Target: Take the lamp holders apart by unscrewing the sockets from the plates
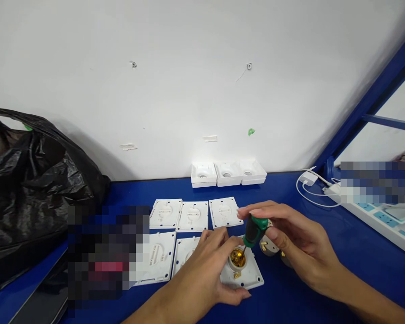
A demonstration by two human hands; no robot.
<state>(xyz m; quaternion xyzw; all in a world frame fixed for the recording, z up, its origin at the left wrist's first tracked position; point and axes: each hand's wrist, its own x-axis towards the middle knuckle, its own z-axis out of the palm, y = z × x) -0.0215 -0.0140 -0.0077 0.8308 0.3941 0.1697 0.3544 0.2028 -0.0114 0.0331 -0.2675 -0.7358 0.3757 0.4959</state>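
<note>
My left hand (207, 265) grips a white square lamp-holder base (248, 275) that rests on the blue table (324, 270), fingers wrapped round its left side. A brass socket (238, 257) sits in its centre. My right hand (290, 238) is closed on a green-and-black screwdriver (254, 230) whose tip points down into the brass socket. A small white round part (268, 246) lies just right of the base, partly hidden by my right hand.
Several flat white plates (178, 215) lie in two rows left of my hands. Three white square housings (227, 173) stand against the wall. A black plastic bag (30, 189) fills the left. At the right are a white power strip (388, 225) and a charger with cable (308, 179).
</note>
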